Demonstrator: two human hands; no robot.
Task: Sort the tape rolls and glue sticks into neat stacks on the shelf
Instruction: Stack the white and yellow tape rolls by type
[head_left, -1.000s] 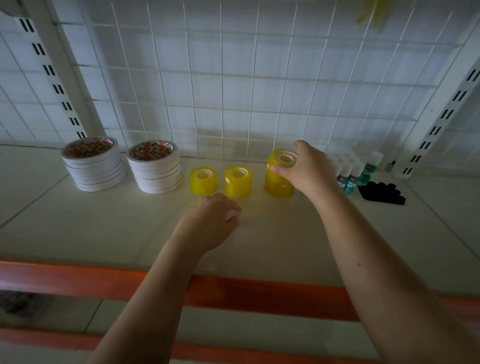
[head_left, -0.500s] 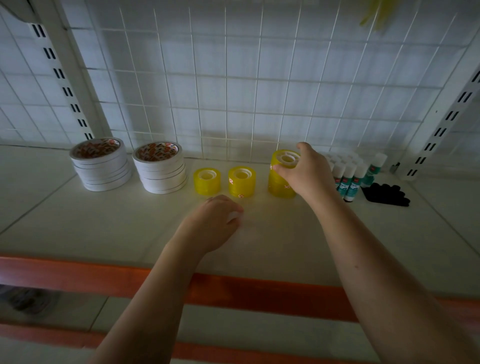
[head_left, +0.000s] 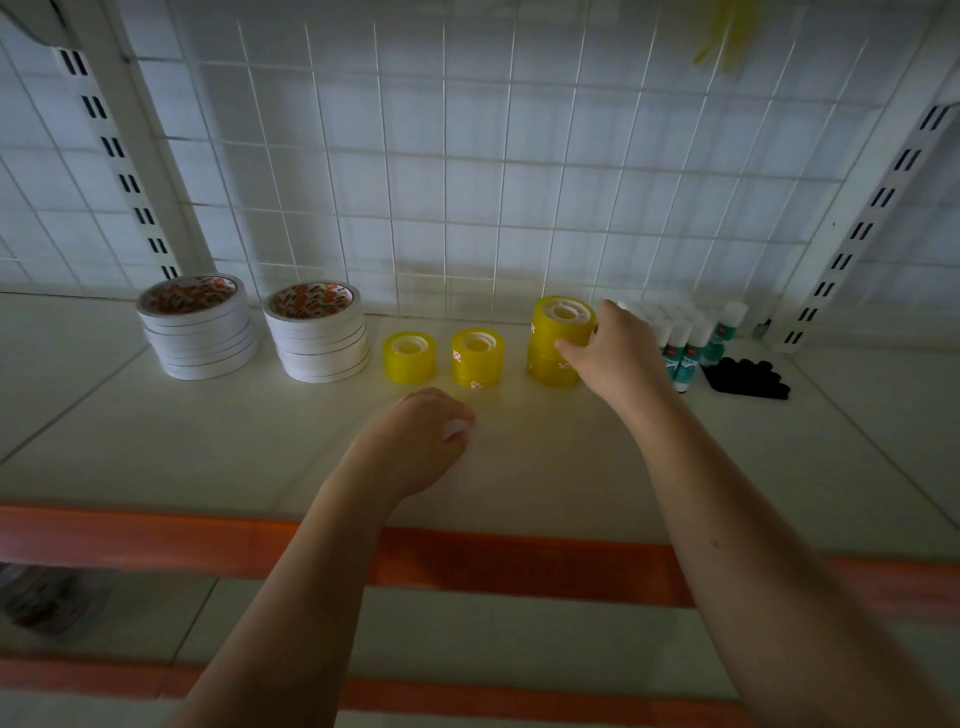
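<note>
On the white shelf (head_left: 545, 457) stand two stacks of flat white tape rolls (head_left: 200, 327) (head_left: 318, 332) at the left. Right of them sit two short yellow tape rolls (head_left: 409, 358) (head_left: 477, 358). A taller stack of yellow tape rolls (head_left: 553, 338) stands further right, and my right hand (head_left: 613, 353) grips its right side with thumb and fingers. My left hand (head_left: 421, 441) rests on the shelf in front of the short rolls, fingers curled around something small and white that I cannot identify. Glue sticks (head_left: 685, 338) with white caps stand bunched behind my right hand.
A black ridged object (head_left: 748, 379) lies right of the glue sticks. A white wire grid (head_left: 467, 182) backs the shelf, with slotted uprights (head_left: 119, 156) (head_left: 872, 218) at both sides. An orange rail (head_left: 519, 561) runs along the shelf's front edge.
My right hand has slid from the top of the tall yellow stack down to its right side. My left hand has stayed where it was.
</note>
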